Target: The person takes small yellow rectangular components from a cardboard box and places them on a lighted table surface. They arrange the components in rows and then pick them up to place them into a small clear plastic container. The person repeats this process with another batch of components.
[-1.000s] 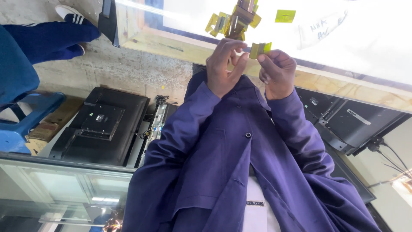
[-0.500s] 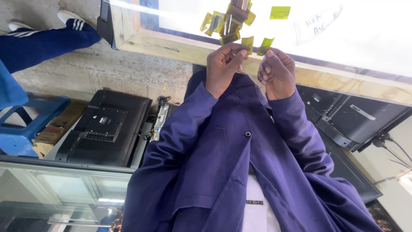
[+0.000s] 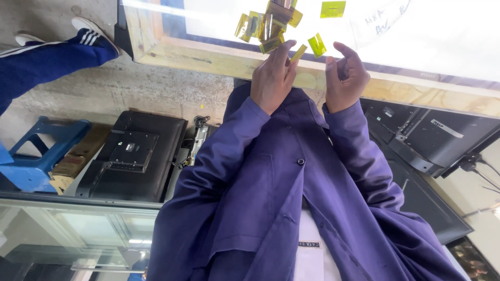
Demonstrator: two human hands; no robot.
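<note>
The left hand point(image 3: 272, 78) pinches a yellow tape strip point(image 3: 299, 52), its long axis slanting toward the upper right. The right hand point(image 3: 346, 78), half open and empty, sits just right of the strip, below a second yellow piece point(image 3: 316, 45)

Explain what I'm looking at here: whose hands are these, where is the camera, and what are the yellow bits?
No machine here: a person wears one camera on the head, looking down along their own purple coat. The left hand seems to pinch a strip of yellow tape; the right hand is beside it, fingers spread, holding nothing. In front is a bright white panel in a wooden frame with more tape pieces stuck on. A black screen lies back-up below, beside a blue stool. Another person's leg shows top left.
</note>
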